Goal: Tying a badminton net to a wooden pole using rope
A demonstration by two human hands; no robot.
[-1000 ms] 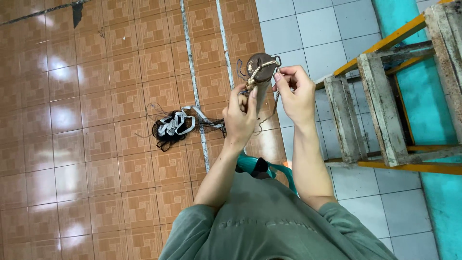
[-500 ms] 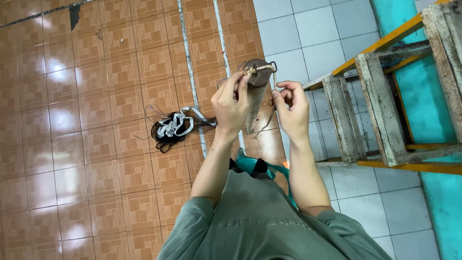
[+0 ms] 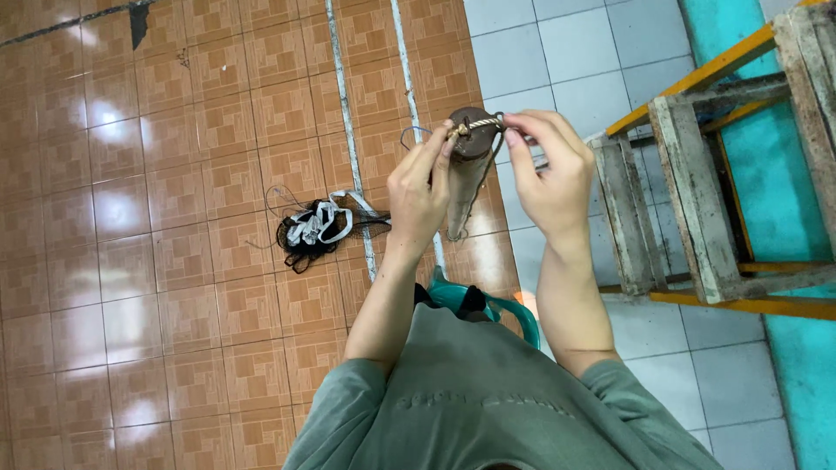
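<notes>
Above the tiled floor [image 3: 174, 218], left hand [image 3: 418, 196] and right hand [image 3: 549, 170] each pinch the tan rope [image 3: 475, 127], grip narrow, stretched across the upright brown post [image 3: 466, 174].

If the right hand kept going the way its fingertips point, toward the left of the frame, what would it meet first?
Most likely the rope it already pinches across the top of the brown post, then the left hand at the rope's other end. Depth is hard to judge from above.
</notes>
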